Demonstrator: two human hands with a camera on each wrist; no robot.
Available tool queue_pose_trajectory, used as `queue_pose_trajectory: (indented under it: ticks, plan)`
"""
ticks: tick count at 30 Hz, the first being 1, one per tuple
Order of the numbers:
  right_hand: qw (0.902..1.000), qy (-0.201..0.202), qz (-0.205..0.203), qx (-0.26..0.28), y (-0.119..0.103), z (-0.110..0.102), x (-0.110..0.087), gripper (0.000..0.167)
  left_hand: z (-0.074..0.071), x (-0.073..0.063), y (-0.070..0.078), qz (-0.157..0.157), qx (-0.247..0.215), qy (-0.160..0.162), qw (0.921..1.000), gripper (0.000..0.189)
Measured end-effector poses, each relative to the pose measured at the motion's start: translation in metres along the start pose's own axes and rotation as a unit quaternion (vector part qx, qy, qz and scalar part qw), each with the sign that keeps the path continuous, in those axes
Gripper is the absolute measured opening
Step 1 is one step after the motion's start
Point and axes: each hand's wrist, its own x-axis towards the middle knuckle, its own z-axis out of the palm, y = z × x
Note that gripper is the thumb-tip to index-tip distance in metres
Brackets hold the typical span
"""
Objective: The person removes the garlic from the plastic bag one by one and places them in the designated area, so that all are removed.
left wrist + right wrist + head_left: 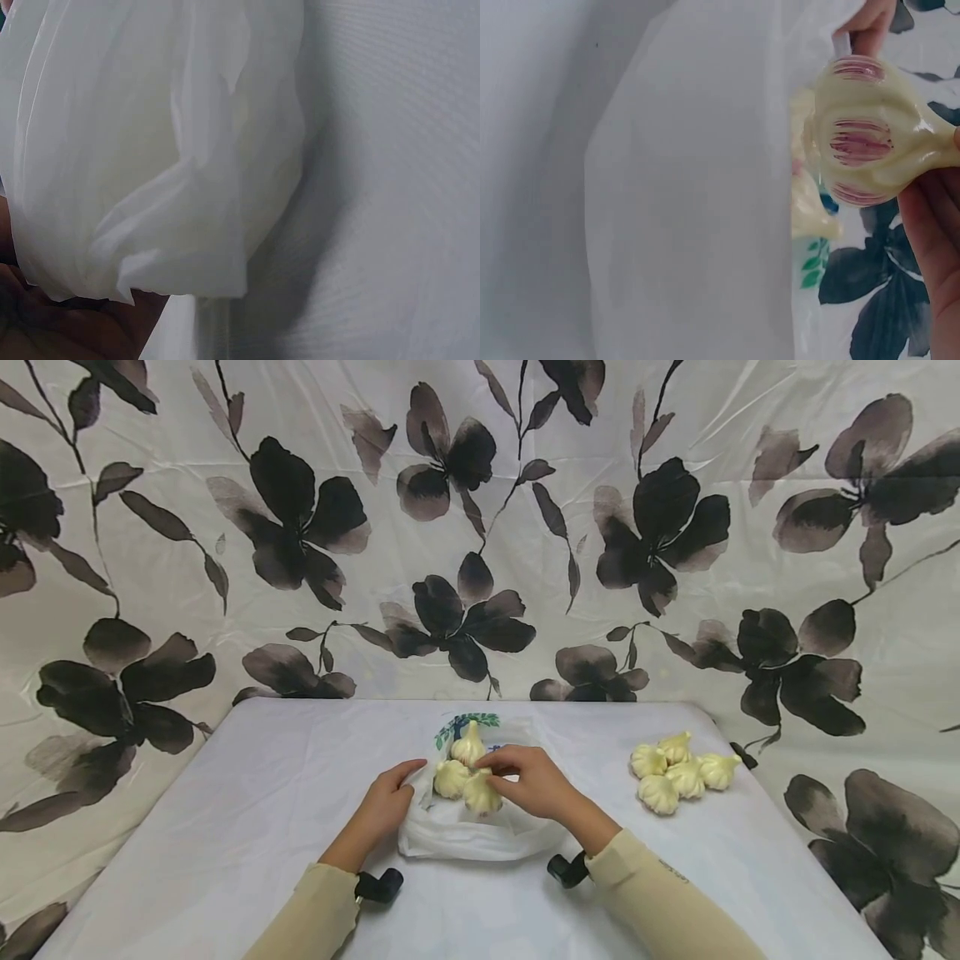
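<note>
Garlic bulb (862, 139) hangs nearly upright, stem (934, 146) up.

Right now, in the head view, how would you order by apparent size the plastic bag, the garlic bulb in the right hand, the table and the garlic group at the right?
1. White-covered table
2. White plastic bag
3. Garlic group at the right
4. Garlic bulb in the right hand
</note>
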Motion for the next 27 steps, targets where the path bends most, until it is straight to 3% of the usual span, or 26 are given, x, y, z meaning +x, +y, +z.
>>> queue_pose_trajectory:
  ticks: [7,27]
  plan:
    - [0.9994,0.034,-0.007,-0.008,0.005,-0.018,-0.007,0.023,-0.001,0.002,0.0,-0.002,0.001,0.001,1.0,0.052]
    - [0.9902,0.125,0.043,-0.046,0.013,-0.09,-0.043,0.022,0.0,0.002,0.003,-0.013,0.011,-0.004,0.9999,0.052]
